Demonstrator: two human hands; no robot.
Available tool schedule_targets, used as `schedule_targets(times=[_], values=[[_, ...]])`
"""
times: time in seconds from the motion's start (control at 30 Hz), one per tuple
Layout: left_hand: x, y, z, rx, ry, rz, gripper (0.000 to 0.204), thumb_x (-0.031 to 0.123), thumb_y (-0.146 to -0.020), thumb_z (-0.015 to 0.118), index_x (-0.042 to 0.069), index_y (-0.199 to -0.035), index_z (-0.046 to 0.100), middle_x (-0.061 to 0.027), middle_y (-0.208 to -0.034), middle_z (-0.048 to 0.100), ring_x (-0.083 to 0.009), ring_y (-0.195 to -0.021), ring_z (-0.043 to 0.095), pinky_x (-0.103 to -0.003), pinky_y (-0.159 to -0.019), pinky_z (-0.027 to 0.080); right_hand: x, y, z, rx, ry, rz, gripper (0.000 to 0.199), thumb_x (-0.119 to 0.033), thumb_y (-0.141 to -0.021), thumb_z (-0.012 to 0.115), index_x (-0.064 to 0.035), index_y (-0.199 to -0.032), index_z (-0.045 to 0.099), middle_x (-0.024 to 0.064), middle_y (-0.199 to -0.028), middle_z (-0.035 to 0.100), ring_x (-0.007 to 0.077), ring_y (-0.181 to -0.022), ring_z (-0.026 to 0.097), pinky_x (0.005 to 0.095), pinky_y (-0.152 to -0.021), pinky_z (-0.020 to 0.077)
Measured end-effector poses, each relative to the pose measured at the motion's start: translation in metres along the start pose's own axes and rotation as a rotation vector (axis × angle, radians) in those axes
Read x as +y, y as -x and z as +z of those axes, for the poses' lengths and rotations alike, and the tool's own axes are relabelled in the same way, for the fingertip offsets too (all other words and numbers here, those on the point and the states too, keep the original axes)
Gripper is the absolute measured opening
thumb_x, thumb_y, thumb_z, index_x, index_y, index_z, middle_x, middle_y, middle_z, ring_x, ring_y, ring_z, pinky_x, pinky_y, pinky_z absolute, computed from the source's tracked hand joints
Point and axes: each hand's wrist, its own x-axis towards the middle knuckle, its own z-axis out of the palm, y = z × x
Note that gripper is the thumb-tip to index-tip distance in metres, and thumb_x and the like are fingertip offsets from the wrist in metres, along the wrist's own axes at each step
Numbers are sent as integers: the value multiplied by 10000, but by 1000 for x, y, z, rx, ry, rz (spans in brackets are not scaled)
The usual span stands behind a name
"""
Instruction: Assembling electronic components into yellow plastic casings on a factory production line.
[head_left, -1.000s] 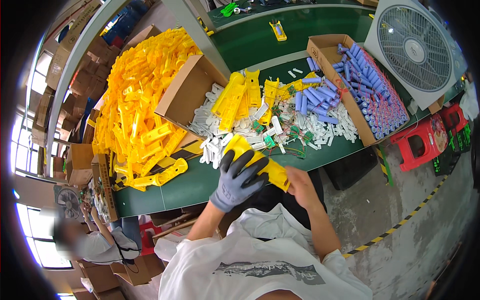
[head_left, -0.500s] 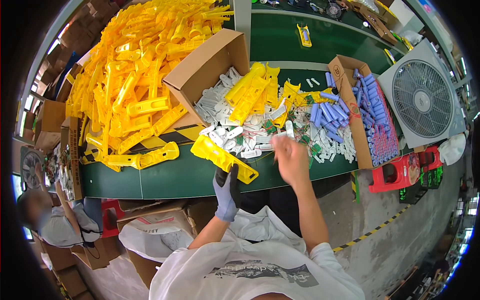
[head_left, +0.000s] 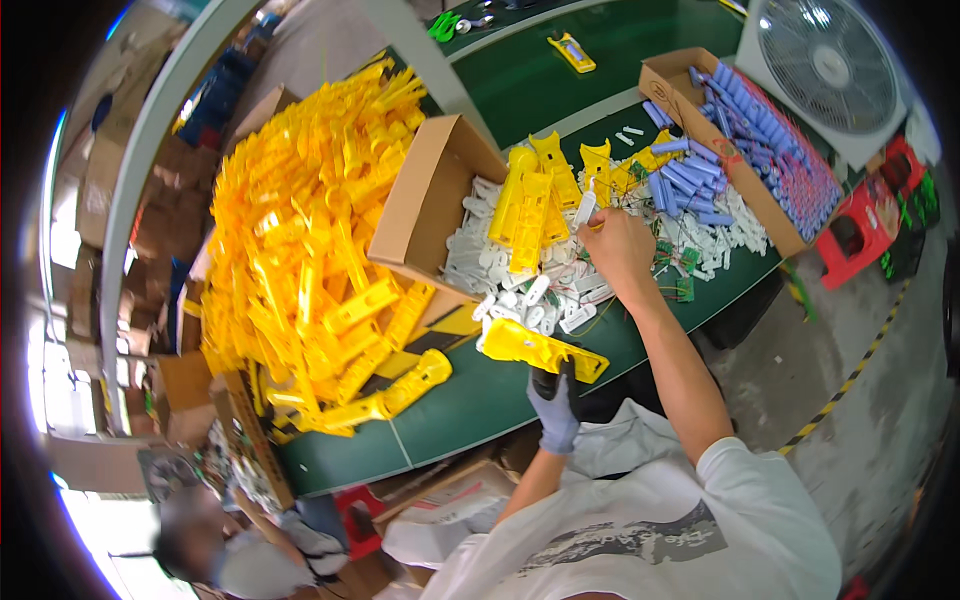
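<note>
My left hand (head_left: 556, 405), in a grey glove with black fingers, grips the near end of a yellow plastic housing (head_left: 535, 346) over the table's front edge. My bare right hand (head_left: 622, 252) reaches over the pile with its fingers pinched on a small white plastic piece (head_left: 586, 207). Beneath and around it lie white oval plastic parts (head_left: 537, 291), thin wires and green circuit boards (head_left: 686, 262). Several more yellow housings (head_left: 531, 222) rest on the pile just left of that hand.
A large heap of yellow housings (head_left: 300, 270) fills the left side, beside a tipped cardboard box (head_left: 415, 200). Blue cylindrical cells (head_left: 690, 180) lie near a cardboard tray (head_left: 735, 165) full of them. A fan (head_left: 830, 65) stands far right; another person (head_left: 255, 555) sits lower left.
The view has turned, shifting the table scene. My right hand has reached farther into the pile and now pinches the white piece. My left hand still holds the yellow housing.
</note>
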Motion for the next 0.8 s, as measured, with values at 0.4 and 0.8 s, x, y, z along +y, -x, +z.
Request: schedule_targets(times=[0.4, 0.8], values=[[6, 2, -7, -83, -108, -21, 241, 32, -875, 619, 19, -1097, 527, -11, -964, 577, -77, -848, 532, -232, -764, 432, -10, 4, 9, 295, -445, -281, 173, -195, -835, 662, -28, -848, 620, 105, -804, 648, 222, -651, 611, 326, -590, 464], [58, -22, 34, 168, -95, 265, 224, 188, -944, 557, 27, -1092, 507, -50, -963, 565, -139, -842, 560, -308, -764, 480, 22, 85, -99, -269, -843, -312, 148, -153, -873, 618, -10, -845, 647, 18, -650, 593, 70, -551, 523, 245, -499, 372]])
